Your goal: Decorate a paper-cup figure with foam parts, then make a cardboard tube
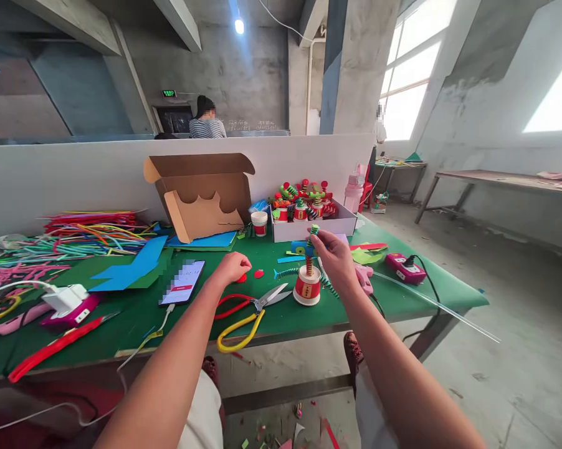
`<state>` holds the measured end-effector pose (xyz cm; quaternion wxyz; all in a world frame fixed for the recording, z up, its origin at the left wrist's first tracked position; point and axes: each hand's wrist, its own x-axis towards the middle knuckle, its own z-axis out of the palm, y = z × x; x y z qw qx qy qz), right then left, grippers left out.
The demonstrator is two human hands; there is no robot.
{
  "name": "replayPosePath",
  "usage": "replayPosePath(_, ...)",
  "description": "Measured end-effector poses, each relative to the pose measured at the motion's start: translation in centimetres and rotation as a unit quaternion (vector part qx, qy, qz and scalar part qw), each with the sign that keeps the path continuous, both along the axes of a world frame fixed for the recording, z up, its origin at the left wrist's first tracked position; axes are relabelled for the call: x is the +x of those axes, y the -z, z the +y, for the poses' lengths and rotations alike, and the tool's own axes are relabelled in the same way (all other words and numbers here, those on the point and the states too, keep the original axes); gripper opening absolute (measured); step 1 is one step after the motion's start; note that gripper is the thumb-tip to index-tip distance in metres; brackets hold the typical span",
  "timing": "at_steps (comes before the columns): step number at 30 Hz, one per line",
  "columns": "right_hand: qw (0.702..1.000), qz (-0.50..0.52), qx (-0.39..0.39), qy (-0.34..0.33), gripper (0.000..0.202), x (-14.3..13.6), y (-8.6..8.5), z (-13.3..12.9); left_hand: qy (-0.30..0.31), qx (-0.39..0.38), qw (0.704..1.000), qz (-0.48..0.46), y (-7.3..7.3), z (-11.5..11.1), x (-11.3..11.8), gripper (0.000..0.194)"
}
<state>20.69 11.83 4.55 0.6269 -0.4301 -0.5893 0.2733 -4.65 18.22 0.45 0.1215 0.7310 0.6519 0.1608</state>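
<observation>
A paper-cup figure (307,285) stands upright on the green table, with a red-banded cup base, a coiled brown neck, a blue head and coiled green arms. My right hand (334,252) pinches the small green coil (314,229) on top of it. To the left, my left hand (233,268) is closed just above the table, its fingertips partly hidden. A red paper piece (242,279) shows under its fingers, and another red piece (259,274) lies beside it. Open scissors (255,305) with red and yellow handles lie between my forearms.
Behind the figure is a white box (313,231) of similar figures, beside stacked paper cups (259,224) and an open cardboard box (206,206). A phone (182,282), pipe cleaners (89,234) and a red craft knife (57,349) lie left. A pink glue gun (364,277) and power strip (405,268) lie right.
</observation>
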Motion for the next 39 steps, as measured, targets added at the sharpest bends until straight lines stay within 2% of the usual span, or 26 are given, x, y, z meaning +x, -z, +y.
replayPosePath(3, 1.0, 0.005, -0.009, -0.009, 0.041, 0.0, 0.1, -0.1, 0.002, -0.029, 0.999, 0.017, 0.7, 1.0, 1.1, 0.004)
replayPosePath(9, 1.0, 0.017, 0.0, 0.015, 0.039, 0.2, 0.2, -0.3, -0.017, -0.032, 0.999, 0.019, 2.2, 1.7, 2.5, 0.013)
replayPosePath(14, 1.0, 0.02, 0.005, 0.008, 0.043, 0.6, 0.6, -0.3, -0.019, -0.022, 0.999, -0.023, 2.2, 1.1, 2.9, 0.014)
replayPosePath(20, 1.0, 0.026, 0.003, 0.001, 0.046, 1.5, 1.4, -0.3, 0.004, 0.034, 0.993, -0.109, 0.0, -2.0, 2.2, 0.004)
replayPosePath(23, 1.0, 0.022, 0.014, -0.005, 0.048, 1.8, 1.6, 0.1, 0.01, 0.076, 0.98, -0.186, -0.8, -4.8, 1.7, 0.015)
replayPosePath(26, 0.999, 0.02, 0.029, 0.007, 0.048, 1.9, 1.6, 0.4, 0.019, 0.143, 0.94, -0.308, -0.6, -7.6, 1.8, 0.027)
replayPosePath(28, 0.999, 0.018, 0.04, 0.02, 0.047, 1.9, 1.7, 0.4, 0.017, 0.174, 0.925, -0.338, -0.1, -9.0, 2.1, 0.028)
replayPosePath(32, 0.999, -0.001, 0.032, 0.029, 0.049, 2.3, 2.6, -0.1, 0.03, 0.194, 0.919, -0.342, 0.6, -10.0, 3.3, 0.023)
replayPosePath(39, 0.995, 0.018, -0.011, 0.093, 0.064, 3.3, 4.8, -0.8, 0.049, 0.195, 0.926, -0.32, 0.8, -9.9, 4.3, 0.019)
